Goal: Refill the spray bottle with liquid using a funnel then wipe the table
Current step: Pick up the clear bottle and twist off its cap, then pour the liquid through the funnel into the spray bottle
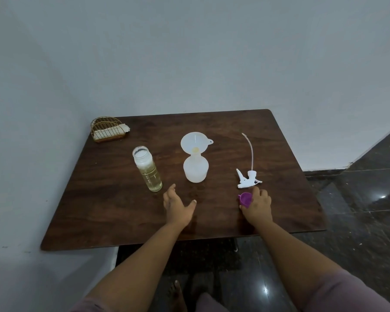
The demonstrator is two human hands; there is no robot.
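Both forearms reach up from the bottom of the frame over the near edge of the dark wooden table (126, 221). At centre, the left hand (177, 207) hovers released, fingers straight and thumb spread, holding nothing. Right of it, the right hand (257, 207) grasps a purple cap (244, 198) between curled fingers and thumb, low over the tabletop. Just above that hand lies the white sprayer (248, 180) on its side, its tube curving toward the upper right. At mid-frame the translucent bottle (196, 171) stands upright with the white funnel (195, 142) seated in its neck. Left of it stands an uncapped clear jar (147, 168) of yellowish liquid. A wire holder (107, 129) with white cloth sits at the table's upper-left corner.
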